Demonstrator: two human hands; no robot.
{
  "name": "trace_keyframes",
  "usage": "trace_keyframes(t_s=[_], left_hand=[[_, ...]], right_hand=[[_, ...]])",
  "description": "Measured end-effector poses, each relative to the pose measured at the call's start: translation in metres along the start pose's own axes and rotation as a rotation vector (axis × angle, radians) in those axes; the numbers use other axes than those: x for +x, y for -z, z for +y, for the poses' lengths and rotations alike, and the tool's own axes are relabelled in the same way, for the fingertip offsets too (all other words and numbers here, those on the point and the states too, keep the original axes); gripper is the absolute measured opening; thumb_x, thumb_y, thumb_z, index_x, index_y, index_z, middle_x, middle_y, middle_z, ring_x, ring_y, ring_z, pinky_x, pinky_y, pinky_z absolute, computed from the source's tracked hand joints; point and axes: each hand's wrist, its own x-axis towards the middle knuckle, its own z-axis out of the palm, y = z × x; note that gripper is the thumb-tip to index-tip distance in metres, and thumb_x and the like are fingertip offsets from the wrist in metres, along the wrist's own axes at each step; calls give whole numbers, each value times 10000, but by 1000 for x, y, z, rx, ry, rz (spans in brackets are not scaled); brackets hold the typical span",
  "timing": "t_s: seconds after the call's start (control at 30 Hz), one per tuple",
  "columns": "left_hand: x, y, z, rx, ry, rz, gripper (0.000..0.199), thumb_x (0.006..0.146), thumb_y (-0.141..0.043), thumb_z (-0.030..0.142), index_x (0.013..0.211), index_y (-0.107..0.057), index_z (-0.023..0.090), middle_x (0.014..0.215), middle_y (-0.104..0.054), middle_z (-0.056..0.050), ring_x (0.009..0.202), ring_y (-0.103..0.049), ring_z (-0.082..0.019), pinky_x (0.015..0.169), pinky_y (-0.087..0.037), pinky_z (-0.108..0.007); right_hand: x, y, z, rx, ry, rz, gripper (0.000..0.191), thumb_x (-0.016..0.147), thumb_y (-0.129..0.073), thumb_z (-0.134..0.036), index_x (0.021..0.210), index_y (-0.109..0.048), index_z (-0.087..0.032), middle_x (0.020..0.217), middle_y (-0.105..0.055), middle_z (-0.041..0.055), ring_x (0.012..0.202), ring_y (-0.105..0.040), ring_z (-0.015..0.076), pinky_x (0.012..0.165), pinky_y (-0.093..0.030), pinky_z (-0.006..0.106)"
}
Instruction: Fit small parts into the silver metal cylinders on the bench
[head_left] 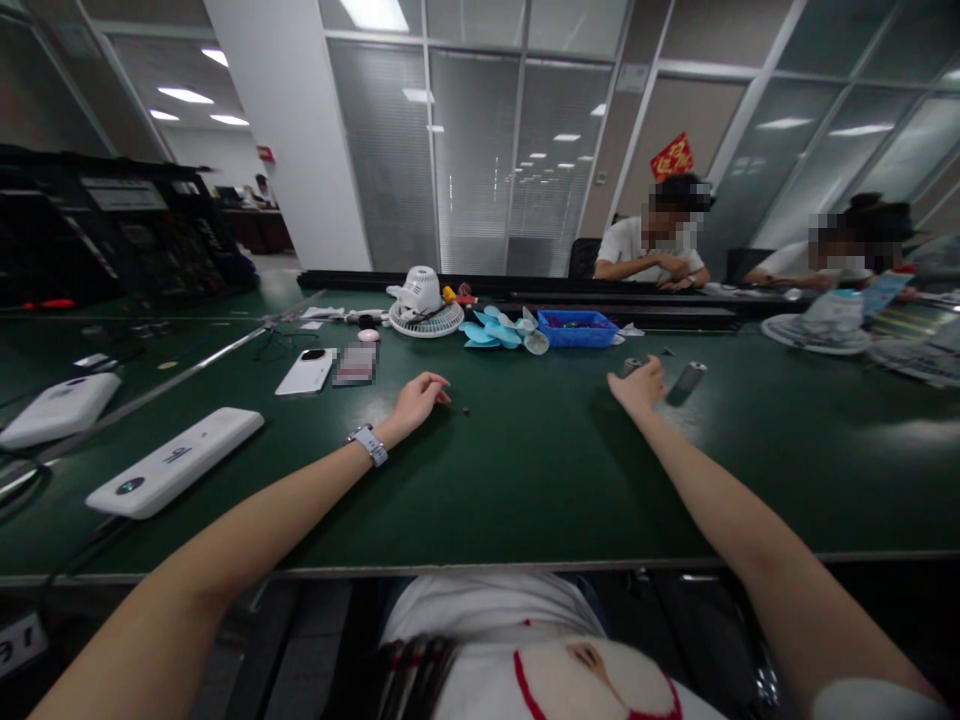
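My left hand point(420, 402) rests on the green tabletop, fingers loosely bent and slightly apart, with nothing visible in them. A small dark piece point(466, 410) lies just right of its fingertips. Further right, my right hand point(639, 386) is over the table, thumb spread away from the bent fingers. Just behind it, partly hidden, shows the end of a small grey metal cylinder point(631, 364); whether the hand touches it I cannot tell. Another metal cylinder point(687, 382) is to the right of that hand, apart from it. A tiny dark bit point(667, 351) lies behind them.
Beyond my hands are a white fan body with grille point(421, 305), blue fan blades point(495, 328) and a blue bin point(577, 330) holding small parts. At left lie a white phone point(305, 372) and a white power bank point(178, 462). Two people sit across; more fan parts point(821, 325) stand right.
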Motion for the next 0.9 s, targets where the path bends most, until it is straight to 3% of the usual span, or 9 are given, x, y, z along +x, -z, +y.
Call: trace_keyframes(t_s=[0.07,0.1,0.13,0.27,0.37,0.47,0.57,0.77,0.9], left_hand=[[0,0,0,11,-8,-3,196,791,-504,277,902,-620,166,671,-669,-15,680,-639,-162,688,-486,-284],[0,0,0,16,-13,-7,203,792,-508,286,907,-624,166,673,-671,-17,681,-640,-164,688,-487,-286],[0,0,-1,21,-17,-11,211,793,-511,294,914,-627,165,676,-674,-19,682,-641,-165,689,-488,-288],[0,0,-1,30,-15,-6,223,788,-512,295,921,-631,162,670,-676,-21,676,-645,-171,686,-494,-295],[-1,0,-2,37,-39,-1,222,780,-514,295,918,-632,165,677,-677,-22,688,-646,-174,691,-496,-297],[-1,-1,-1,44,-58,5,216,773,-510,294,902,-630,169,668,-673,-19,688,-643,-175,693,-495,-298],[-2,-2,0,52,-55,6,209,763,-503,285,885,-628,171,656,-669,-18,677,-638,-175,689,-491,-297],[-2,-1,1,84,-54,5,225,772,-504,308,892,-636,171,658,-669,-23,684,-640,-180,683,-484,-295],[-2,0,0,99,-51,-7,238,788,-503,317,915,-639,170,676,-678,-24,695,-645,-176,680,-485,-287]], right_hand=[[-23,3,-21,51,214,78,795,711,-718,-240,1385,-330,-78,1420,-384,260,1352,-331,365,1099,-242,570],[-38,5,-34,98,355,43,753,740,-692,-237,1389,-343,-87,1438,-377,244,1368,-315,347,1111,-234,560],[-55,8,-48,152,505,-34,695,776,-661,-243,1390,-367,-103,1452,-379,223,1374,-317,327,1117,-244,542],[-131,17,-102,330,1031,-561,483,909,-565,-330,1368,-496,-195,1480,-411,126,1352,-393,258,1107,-327,469],[-170,21,-124,338,1255,-785,414,955,-528,-330,1350,-552,-212,1501,-388,103,1391,-343,242,1128,-307,455],[-180,21,-129,324,1274,-892,393,985,-479,-289,1358,-555,-193,1457,-448,107,1357,-403,229,1119,-336,440],[-175,18,-126,355,1228,-900,345,980,-479,-234,1296,-613,-193,1389,-529,88,1293,-484,213,1090,-386,413],[-165,12,-118,392,1158,-795,382,872,-505,-7,1077,-731,-237,1093,-708,13,1029,-647,167,946,-489,334],[-138,13,-105,274,1193,-594,426,848,-485,31,1108,-717,-214,1089,-708,39,1007,-643,189,923,-470,361]])
